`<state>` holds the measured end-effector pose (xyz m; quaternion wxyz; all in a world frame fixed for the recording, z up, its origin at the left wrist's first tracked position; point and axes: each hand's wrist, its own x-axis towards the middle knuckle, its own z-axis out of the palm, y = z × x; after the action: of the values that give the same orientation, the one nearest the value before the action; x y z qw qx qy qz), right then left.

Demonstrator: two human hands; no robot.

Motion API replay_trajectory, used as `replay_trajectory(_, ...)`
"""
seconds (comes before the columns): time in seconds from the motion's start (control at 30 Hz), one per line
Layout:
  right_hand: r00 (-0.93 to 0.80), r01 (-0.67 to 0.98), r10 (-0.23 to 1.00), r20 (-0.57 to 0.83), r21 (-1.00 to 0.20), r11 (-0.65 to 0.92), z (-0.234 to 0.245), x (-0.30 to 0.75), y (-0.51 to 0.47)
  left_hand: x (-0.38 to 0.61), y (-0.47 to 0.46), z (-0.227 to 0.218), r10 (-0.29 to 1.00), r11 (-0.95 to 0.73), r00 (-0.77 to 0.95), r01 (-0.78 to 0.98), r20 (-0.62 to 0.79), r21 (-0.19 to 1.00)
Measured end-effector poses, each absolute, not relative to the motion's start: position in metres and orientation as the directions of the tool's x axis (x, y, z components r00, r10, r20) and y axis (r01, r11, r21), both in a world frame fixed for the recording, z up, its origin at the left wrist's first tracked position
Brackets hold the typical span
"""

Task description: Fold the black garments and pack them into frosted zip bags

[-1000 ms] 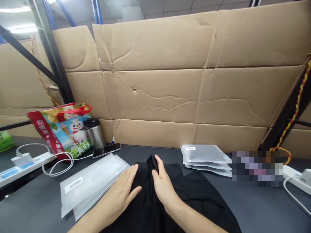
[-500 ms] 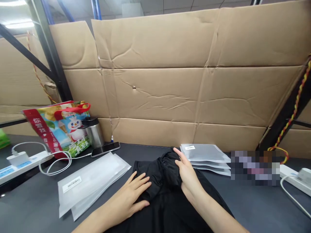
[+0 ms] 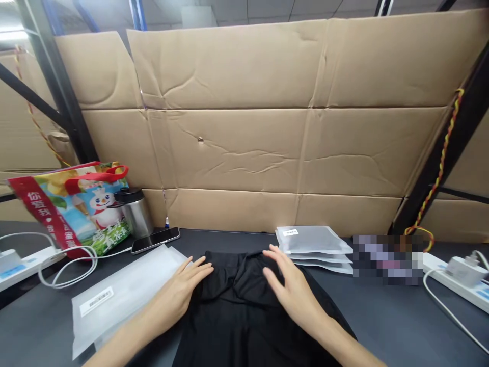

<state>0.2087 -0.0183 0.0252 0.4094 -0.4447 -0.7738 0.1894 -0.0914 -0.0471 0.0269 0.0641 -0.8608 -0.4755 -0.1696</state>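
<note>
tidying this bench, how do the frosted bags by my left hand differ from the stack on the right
The frosted bags look pale and flat, while the stack looks grey and fuller, perhaps holding something dark. The frosted bags lie loosely overlapped, angled; the stack sits in neat layers. Both are frosted with white labels.

The garment (image 3: 244, 311) is fully black, and I can see no pattern on it. The counter (image 3: 382, 321) is dark grey. The plastic bags (image 3: 122, 300) are frosted white, and the white label (image 3: 96, 301) on the top one has black barcode stripes. The tote bag (image 3: 69, 214) has red handles and a print of blue, green and yellow. The cardboard (image 3: 229, 153) is light brown, and the twisted cable (image 3: 443, 158) is red and yellow.
</note>
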Motion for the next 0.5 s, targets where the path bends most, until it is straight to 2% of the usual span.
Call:
replay_trajectory(0.1, -0.48, 0.61, 0.773, 0.414, -0.476, 0.633, 0.021, 0.19, -0.028, -0.082, -0.051, 0.028, 0.812, -0.523, 0.465, 0.848, 0.353, 0.087)
replay_trajectory(0.2, -0.502, 0.654, 0.769, 0.395, -0.408, 0.636, 0.012, 0.178, -0.026, -0.078, -0.05, 0.024, 0.83, -0.53, 0.495, 0.844, 0.256, 0.084)
replay_trajectory(0.37, -0.285, 0.601, 0.821, 0.494, -0.575, 0.555, 0.027, 0.199, -0.021, -0.085, -0.048, 0.013, 0.845, -0.514, 0.481, 0.852, 0.234, 0.1)
replay_trajectory(0.5, -0.052, 0.654, 0.871, 0.489, -0.643, 0.399, 0.044, 0.245, -0.03, -0.088, -0.049, 0.018, 0.847, -0.517, 0.489, 0.848, 0.207, 0.114)
